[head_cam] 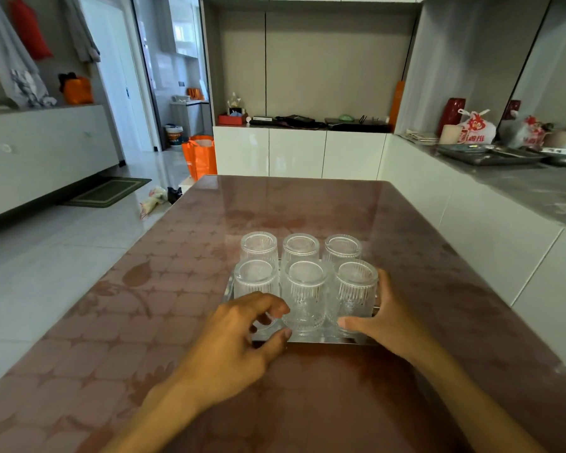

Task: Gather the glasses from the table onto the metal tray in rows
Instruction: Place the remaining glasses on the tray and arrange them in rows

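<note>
Clear ribbed glasses stand upside down in two rows of three on the metal tray (324,339), in the middle of the brown table (177,289). My right hand (384,317) wraps the front-right glass (355,289), thumb in front and fingers behind its right side. The front-middle glass (304,295) stands free between my hands. My left hand (239,335) hovers at the tray's front-left corner with fingers loosely curled and apart. It covers the lower part of the front-left glass (256,279), and its thumb lies by the tray's front edge. The back row (300,248) is untouched.
A grey counter (520,188) runs along the right with metal trays (490,155), a cup and plastic bags. White cabinets (298,152) stand beyond the table's far edge. An orange bag (200,158) sits on the floor at left.
</note>
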The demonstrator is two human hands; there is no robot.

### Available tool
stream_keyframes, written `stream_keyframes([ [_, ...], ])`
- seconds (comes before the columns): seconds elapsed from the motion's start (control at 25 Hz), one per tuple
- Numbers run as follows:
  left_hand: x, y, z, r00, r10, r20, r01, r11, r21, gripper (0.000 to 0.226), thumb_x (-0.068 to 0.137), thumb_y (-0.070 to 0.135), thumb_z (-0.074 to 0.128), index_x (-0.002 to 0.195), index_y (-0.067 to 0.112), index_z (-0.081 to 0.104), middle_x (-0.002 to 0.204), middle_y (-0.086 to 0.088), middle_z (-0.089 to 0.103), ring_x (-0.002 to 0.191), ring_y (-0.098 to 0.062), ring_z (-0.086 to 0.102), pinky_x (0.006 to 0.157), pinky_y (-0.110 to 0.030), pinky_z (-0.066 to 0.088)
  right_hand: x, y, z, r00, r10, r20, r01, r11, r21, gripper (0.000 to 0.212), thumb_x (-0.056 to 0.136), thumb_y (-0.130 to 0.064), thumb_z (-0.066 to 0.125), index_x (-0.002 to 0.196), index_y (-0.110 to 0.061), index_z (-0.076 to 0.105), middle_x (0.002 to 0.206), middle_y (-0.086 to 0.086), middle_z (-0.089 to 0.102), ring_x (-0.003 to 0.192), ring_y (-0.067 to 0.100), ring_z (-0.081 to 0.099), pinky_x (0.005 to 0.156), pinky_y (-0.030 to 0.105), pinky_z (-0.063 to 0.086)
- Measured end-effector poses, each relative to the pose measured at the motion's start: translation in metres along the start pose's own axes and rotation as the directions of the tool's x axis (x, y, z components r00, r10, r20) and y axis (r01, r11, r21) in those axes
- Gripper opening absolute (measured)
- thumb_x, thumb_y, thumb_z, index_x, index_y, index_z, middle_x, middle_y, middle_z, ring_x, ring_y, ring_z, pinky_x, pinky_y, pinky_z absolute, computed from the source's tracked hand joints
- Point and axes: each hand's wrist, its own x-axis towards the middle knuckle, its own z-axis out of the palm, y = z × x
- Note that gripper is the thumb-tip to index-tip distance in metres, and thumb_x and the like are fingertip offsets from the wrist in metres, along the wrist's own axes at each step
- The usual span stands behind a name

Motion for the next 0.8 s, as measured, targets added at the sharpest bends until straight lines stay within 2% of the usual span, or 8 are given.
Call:
stream_keyframes([
  [0.12, 0.005, -0.029, -0.037, 0.973, -0.174, -0.150, 0.131, 0.956, -0.261, 0.019, 0.080, 0.044, 0.071, 0.080, 0.026, 0.066, 0.072, -0.005, 0.067, 0.060, -0.005, 0.061, 0.054, -0.014, 0.050, 0.006, 0.008, -0.043, 0.968, 0.041, 0.246, -0.046, 0.999, 0.013, 0.111, 0.058, -0.029, 0.091, 0.126, -0.077, 0.017, 0.136, -0.027, 0.042, 0.133, 0.012, 0.040, 0.088, 0.015, 0.043],
  [0.2, 0.017, -0.062, -0.060, 0.928, -0.324, -0.182, 0.289, 0.937, -0.194, 0.019, 0.079, 0.041, 0.072, 0.092, 0.033, 0.060, 0.080, 0.002, 0.067, 0.074, -0.009, 0.065, 0.061, -0.017, 0.055, 0.019, 0.009, -0.067, 0.946, 0.076, 0.314, -0.044, 0.993, -0.109, 0.114, 0.066, -0.020, 0.090, 0.126, -0.076, 0.012, 0.144, -0.023, 0.039, 0.139, 0.015, 0.034, 0.092, 0.017, 0.043],
  [0.24, 0.027, -0.079, -0.066, 0.924, -0.380, -0.045, 0.378, 0.924, -0.055, 0.034, 0.078, 0.036, 0.076, 0.106, 0.038, 0.057, 0.096, 0.008, 0.068, 0.092, -0.013, 0.066, 0.074, -0.024, 0.057, 0.027, 0.007, -0.072, 0.928, 0.107, 0.358, -0.046, 0.984, -0.175, 0.116, 0.068, -0.019, 0.090, 0.136, -0.067, 0.010, 0.152, -0.018, 0.034, 0.142, 0.018, 0.031, 0.099, 0.023, 0.042],
  [0.32, 0.050, -0.106, -0.061, 0.830, -0.450, 0.328, 0.411, 0.893, 0.185, 0.090, 0.071, 0.032, 0.085, 0.144, 0.035, 0.033, 0.143, 0.004, 0.049, 0.131, -0.023, 0.049, 0.105, -0.039, 0.047, 0.043, 0.002, -0.070, 0.867, 0.149, 0.475, -0.022, 0.965, -0.262, 0.121, 0.069, -0.020, 0.090, 0.153, -0.044, 0.006, 0.161, -0.011, 0.019, 0.146, 0.018, 0.022, 0.112, 0.031, 0.031],
  [0.4, 0.071, -0.114, -0.051, 0.742, -0.410, 0.530, 0.361, 0.911, 0.199, 0.122, 0.061, 0.041, 0.090, 0.153, 0.043, 0.010, 0.161, 0.011, 0.024, 0.150, -0.022, 0.023, 0.120, -0.043, 0.026, 0.058, -0.002, -0.063, 0.821, 0.139, 0.554, 0.044, 0.952, -0.303, 0.122, 0.068, -0.021, 0.090, 0.155, -0.036, 0.006, 0.162, -0.010, 0.017, 0.146, 0.014, 0.019, 0.115, 0.030, 0.025],
  [0.52, 0.092, -0.119, -0.043, 0.712, -0.310, 0.630, 0.281, 0.948, 0.149, 0.124, 0.050, 0.051, 0.093, 0.141, 0.063, 0.010, 0.157, 0.026, 0.021, 0.150, -0.011, 0.017, 0.124, -0.039, 0.015, 0.069, 0.002, -0.060, 0.809, 0.104, 0.579, 0.059, 0.965, -0.256, 0.115, 0.065, -0.019, 0.092, 0.146, -0.042, 0.013, 0.154, -0.016, 0.027, 0.143, 0.011, 0.023, 0.111, 0.024, 0.027],
  [0.64, 0.098, -0.116, -0.042, 0.691, -0.329, 0.644, 0.292, 0.942, 0.167, 0.131, 0.052, 0.042, 0.095, 0.152, 0.043, 0.011, 0.162, 0.016, 0.025, 0.152, -0.015, 0.018, 0.125, -0.049, 0.016, 0.071, 0.010, -0.059, 0.827, 0.095, 0.554, 0.060, 0.965, -0.256, 0.116, 0.059, -0.026, 0.094, 0.141, -0.048, 0.015, 0.149, -0.019, 0.031, 0.141, 0.011, 0.026, 0.112, 0.028, 0.028],
  [0.8, 0.095, -0.100, -0.048, 0.700, -0.400, 0.592, 0.311, 0.917, 0.251, 0.123, 0.064, 0.026, 0.091, 0.157, 0.027, 0.010, 0.166, 0.000, 0.018, 0.153, -0.023, 0.015, 0.125, -0.047, 0.015, 0.071, 0.016, -0.056, 0.843, 0.095, 0.530, 0.045, 0.968, -0.245, 0.111, 0.054, -0.032, 0.094, 0.132, -0.057, 0.020, 0.137, -0.033, 0.036, 0.137, 0.009, 0.031, 0.106, 0.023, 0.032],
])
